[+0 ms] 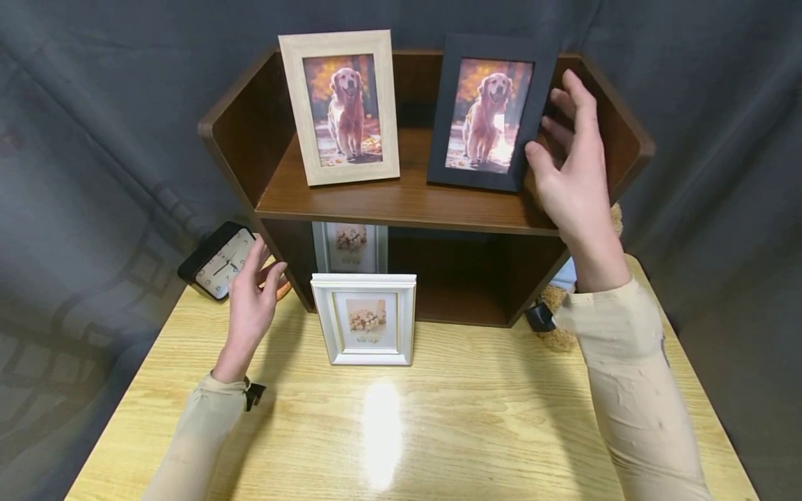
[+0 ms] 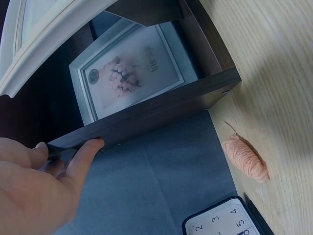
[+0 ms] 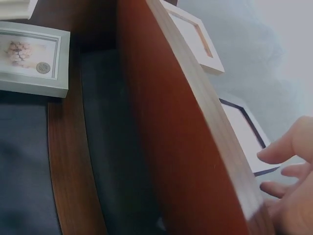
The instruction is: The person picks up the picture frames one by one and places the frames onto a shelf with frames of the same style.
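My left hand (image 1: 250,292) is at the left side panel of a brown wooden shelf unit (image 1: 401,221). In the left wrist view its thumb and index finger lie on either side of the panel's edge. On the top shelf, my right hand (image 1: 573,163) is beside a black photo frame (image 1: 545,83) with a dog picture, its thumb tip right at the frame's right edge and the other fingers spread apart. A cream photo frame (image 1: 382,111) with the same picture stands to the left. A white photo frame (image 1: 404,334) stands on the table before the unit.
A grey-white photo frame (image 1: 382,254) is inside the lower compartment. Left of the unit are a black clock (image 1: 225,264) and a peach yarn bundle (image 2: 246,159). A teddy bear (image 1: 554,303) is partly hidden on the right. Grey cloth (image 1: 94,174) hangs around the table (image 1: 451,403).
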A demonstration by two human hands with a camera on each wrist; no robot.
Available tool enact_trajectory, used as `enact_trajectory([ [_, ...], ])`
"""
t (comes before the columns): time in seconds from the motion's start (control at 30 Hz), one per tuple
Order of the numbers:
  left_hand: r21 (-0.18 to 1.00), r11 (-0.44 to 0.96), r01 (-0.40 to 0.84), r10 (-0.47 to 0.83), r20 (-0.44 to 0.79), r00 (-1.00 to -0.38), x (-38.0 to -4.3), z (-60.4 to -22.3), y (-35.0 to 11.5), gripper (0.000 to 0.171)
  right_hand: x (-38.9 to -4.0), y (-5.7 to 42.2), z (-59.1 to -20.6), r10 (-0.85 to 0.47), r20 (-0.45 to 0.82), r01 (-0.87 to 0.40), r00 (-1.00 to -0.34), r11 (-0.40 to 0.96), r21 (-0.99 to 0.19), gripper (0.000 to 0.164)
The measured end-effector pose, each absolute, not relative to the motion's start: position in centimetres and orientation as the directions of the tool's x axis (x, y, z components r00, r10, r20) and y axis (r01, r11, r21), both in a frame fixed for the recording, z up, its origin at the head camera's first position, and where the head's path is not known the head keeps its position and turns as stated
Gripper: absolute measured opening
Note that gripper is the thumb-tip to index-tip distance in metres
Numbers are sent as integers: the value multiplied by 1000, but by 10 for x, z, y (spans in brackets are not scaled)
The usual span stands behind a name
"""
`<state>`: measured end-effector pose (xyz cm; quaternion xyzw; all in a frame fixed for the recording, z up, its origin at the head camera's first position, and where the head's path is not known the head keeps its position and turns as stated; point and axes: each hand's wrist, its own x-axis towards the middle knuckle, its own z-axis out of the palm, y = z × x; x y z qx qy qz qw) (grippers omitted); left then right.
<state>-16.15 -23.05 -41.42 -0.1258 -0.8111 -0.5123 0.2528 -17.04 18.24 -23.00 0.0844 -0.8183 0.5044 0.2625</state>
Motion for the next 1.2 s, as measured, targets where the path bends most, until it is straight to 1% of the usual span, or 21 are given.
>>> enact_trajectory([
  [0.2, 767, 446, 461, -56, 538, -841, -161, -414, -231, 63, -155, 179, -229, 123, 601, -502, -790, 433, -749, 67],
  [0.33, 766, 448, 461, -59, 540, -840, -161, -413, -231, 63, -142, 174, -228, 101, 634, -544, -767, 422, -725, 64],
  [0.6, 768, 450, 455, -64, 536, -842, -160, -415, -232, 63, -115, 163, -233, 44, 685, -609, -727, 418, -674, 71],
  [0.73, 769, 452, 452, -66, 534, -843, -160, -415, -232, 63, -104, 160, -239, 13, 716, -644, -698, 426, -635, 69],
  [0.8, 769, 453, 451, -65, 533, -844, -160, -415, -232, 63, -100, 159, -243, 5, 718, -648, -696, 426, -631, 69],
  [1.03, 765, 455, 456, -59, 536, -842, -160, -415, -230, 63, -88, 163, -255, -111, 724, -680, -681, 462, -569, 73],
  [1.2, 756, 465, 461, -54, 543, -838, -162, -414, -229, 63, -80, 164, -267, -146, 701, -687, -698, 412, -598, 79],
])
